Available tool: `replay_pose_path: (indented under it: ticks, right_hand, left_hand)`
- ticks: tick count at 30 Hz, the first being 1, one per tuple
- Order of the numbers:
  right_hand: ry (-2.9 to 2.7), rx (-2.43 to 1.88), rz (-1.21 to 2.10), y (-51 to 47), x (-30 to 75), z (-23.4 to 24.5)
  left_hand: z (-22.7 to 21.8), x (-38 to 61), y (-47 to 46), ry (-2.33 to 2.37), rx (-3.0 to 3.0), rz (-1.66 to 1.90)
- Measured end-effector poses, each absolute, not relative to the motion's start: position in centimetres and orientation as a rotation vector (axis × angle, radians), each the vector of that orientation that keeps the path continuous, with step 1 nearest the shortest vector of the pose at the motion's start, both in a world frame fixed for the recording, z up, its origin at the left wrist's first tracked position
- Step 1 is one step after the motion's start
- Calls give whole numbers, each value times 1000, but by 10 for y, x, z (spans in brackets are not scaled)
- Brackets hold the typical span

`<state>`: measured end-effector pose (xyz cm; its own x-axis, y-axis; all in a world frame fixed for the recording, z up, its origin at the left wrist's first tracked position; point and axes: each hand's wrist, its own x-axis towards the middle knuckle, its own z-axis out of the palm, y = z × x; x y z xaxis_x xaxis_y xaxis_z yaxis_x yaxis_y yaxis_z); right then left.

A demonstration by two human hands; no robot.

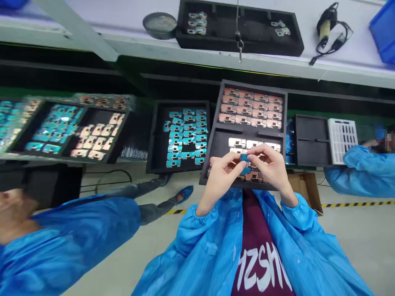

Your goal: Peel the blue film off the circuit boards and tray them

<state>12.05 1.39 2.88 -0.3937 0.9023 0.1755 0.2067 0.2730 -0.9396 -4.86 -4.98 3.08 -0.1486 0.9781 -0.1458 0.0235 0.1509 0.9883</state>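
Between the fingertips of both hands is a small blue-faced metal part [245,169], held over the near half of a black foam tray [215,142]. My left hand [222,174] pinches it from the left, and my right hand [271,166] pinches its upper right edge. Partly hidden beneath my hands lie silver and copper-coloured parts [237,143]. In the tray's far half, copper-coloured parts [251,107] sit in rows. Left of this tray stands another black tray [159,139] with several blue-faced parts [185,133].
A co-worker in a blue gown [92,230] stands at left; another co-worker's blue sleeve [352,168] is at right. On the shelf above are a black foam box [240,41], a round dish [159,24] and a corded tool [325,33]. A hook [240,47] hangs in front.
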Motion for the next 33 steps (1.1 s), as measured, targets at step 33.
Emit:
replay_pose_path:
  ticks: [33]
  right_hand:
    - [-2319, -533, -27, 0, 181, 9]
  left_hand:
    - [6, -31, -44, 1082, 532, 1145]
